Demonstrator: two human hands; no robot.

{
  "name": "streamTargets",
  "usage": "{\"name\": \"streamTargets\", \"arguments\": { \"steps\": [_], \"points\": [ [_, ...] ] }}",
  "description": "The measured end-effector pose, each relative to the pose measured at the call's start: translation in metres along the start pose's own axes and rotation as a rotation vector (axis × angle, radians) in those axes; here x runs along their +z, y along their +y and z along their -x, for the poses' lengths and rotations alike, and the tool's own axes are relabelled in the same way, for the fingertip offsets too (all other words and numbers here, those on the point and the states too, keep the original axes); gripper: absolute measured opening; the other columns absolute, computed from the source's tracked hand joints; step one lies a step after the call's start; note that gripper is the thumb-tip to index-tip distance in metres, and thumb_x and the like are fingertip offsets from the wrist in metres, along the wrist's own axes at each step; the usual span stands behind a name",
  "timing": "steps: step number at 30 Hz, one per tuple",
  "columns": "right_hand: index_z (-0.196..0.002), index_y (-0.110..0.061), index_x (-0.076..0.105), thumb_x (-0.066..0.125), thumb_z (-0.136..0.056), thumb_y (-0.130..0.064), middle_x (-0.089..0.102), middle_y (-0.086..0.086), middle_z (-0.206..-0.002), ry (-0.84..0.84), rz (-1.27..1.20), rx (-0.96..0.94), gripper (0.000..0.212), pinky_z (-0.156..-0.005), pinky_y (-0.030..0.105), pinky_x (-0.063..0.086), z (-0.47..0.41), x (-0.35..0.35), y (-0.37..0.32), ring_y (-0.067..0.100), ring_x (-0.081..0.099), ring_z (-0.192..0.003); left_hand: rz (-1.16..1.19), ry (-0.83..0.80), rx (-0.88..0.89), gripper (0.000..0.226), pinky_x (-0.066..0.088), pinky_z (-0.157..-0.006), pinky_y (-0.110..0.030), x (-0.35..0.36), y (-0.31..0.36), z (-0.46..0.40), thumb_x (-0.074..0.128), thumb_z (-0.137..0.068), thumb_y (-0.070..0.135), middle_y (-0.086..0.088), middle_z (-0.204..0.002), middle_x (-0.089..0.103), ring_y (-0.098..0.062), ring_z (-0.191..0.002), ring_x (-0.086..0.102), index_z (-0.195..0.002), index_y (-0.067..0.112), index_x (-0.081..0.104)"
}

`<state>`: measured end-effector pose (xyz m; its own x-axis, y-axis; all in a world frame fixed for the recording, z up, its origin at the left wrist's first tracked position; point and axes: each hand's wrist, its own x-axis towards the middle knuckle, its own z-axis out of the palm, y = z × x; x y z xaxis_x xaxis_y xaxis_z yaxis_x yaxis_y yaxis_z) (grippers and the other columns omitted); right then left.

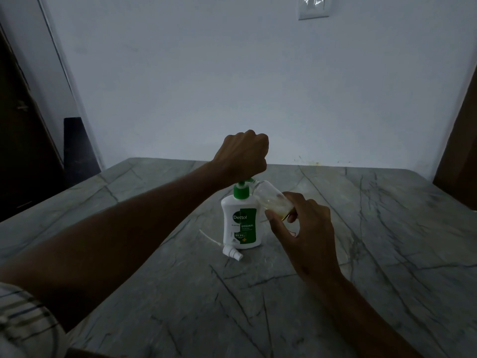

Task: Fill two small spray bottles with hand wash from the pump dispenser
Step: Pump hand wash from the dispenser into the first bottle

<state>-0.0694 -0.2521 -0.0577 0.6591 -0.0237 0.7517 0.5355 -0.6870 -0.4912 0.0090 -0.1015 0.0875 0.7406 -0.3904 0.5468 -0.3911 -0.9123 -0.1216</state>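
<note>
One spray head [232,251] lies loose on the table [361,254], nearest. Right hand [307,228] pinches small clear bottle [273,200], tilted, mouth up-left at green nozzle. Left hand [242,153], fist curled over pump dispenser [241,220] top, beyond

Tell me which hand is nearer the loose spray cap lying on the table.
Right. The right hand, holding the small bottle, is just right of the spray cap; the left hand is higher, atop the Dettol pump.

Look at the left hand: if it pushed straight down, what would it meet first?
The left hand would meet the green pump head of the Dettol dispenser; whether it already touches is unclear.
</note>
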Motion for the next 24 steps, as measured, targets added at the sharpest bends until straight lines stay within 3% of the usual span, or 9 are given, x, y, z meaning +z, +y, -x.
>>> {"name": "streamTargets", "arguments": {
  "steps": [7, 13, 15, 20, 24],
  "points": [
    [-0.122, -0.031, 0.053, 0.039, -0.089, -0.075, 0.053, -0.016, -0.093, 0.012, -0.013, -0.009, 0.057, -0.081, 0.028, 0.039, -0.001, 0.0, 0.002, 0.008, 0.051, -0.086, -0.021, 0.01, 0.007, 0.034, 0.024, -0.053, -0.028, -0.007, 0.0, -0.004, 0.053, -0.075, -0.001, 0.002, -0.058, 0.032, -0.016, -0.05, 0.026, -0.058, 0.018, 0.03],
    [-0.122, -0.03, 0.054, 0.04, -0.089, -0.074, 0.053, -0.016, -0.093, -0.002, 0.002, -0.004, 0.057, -0.078, 0.015, 0.03, 0.0, 0.0, 0.002, 0.008, 0.05, -0.086, -0.003, -0.009, 0.008, 0.035, 0.025, -0.053, -0.028, 0.001, 0.001, -0.001, 0.052, -0.073, -0.003, 0.002, -0.057, 0.03, -0.017, -0.051, 0.027, -0.056, 0.019, 0.029],
    [-0.122, -0.028, 0.056, 0.04, -0.089, -0.074, 0.054, -0.015, -0.094, -0.006, -0.009, -0.006, 0.059, -0.08, 0.015, 0.031, 0.0, -0.001, 0.001, 0.008, 0.051, -0.086, -0.009, -0.016, 0.022, 0.037, 0.023, -0.053, -0.029, -0.001, 0.001, -0.001, 0.052, -0.073, -0.002, 0.003, -0.058, 0.029, -0.016, -0.051, 0.025, -0.057, 0.021, 0.027],
    [-0.123, -0.028, 0.055, 0.041, -0.09, -0.073, 0.054, -0.015, -0.094, 0.0, 0.001, -0.005, 0.058, -0.08, 0.022, 0.034, -0.001, -0.002, 0.0, 0.006, 0.05, -0.085, -0.011, -0.002, 0.026, 0.038, 0.035, -0.059, -0.031, -0.005, -0.001, -0.006, 0.056, -0.081, 0.002, 0.002, -0.062, 0.038, -0.014, -0.052, 0.036, -0.06, 0.022, 0.032],
    [-0.122, -0.029, 0.056, 0.043, -0.09, -0.07, 0.052, -0.016, -0.091, 0.004, 0.006, -0.002, 0.054, -0.079, 0.016, 0.031, -0.001, -0.002, -0.001, 0.002, 0.045, -0.084, -0.002, -0.011, 0.024, 0.039, 0.028, -0.055, -0.028, 0.0, 0.0, -0.003, 0.054, -0.076, -0.002, 0.004, -0.058, 0.031, -0.016, -0.05, 0.029, -0.057, 0.022, 0.029]
  ]
}}
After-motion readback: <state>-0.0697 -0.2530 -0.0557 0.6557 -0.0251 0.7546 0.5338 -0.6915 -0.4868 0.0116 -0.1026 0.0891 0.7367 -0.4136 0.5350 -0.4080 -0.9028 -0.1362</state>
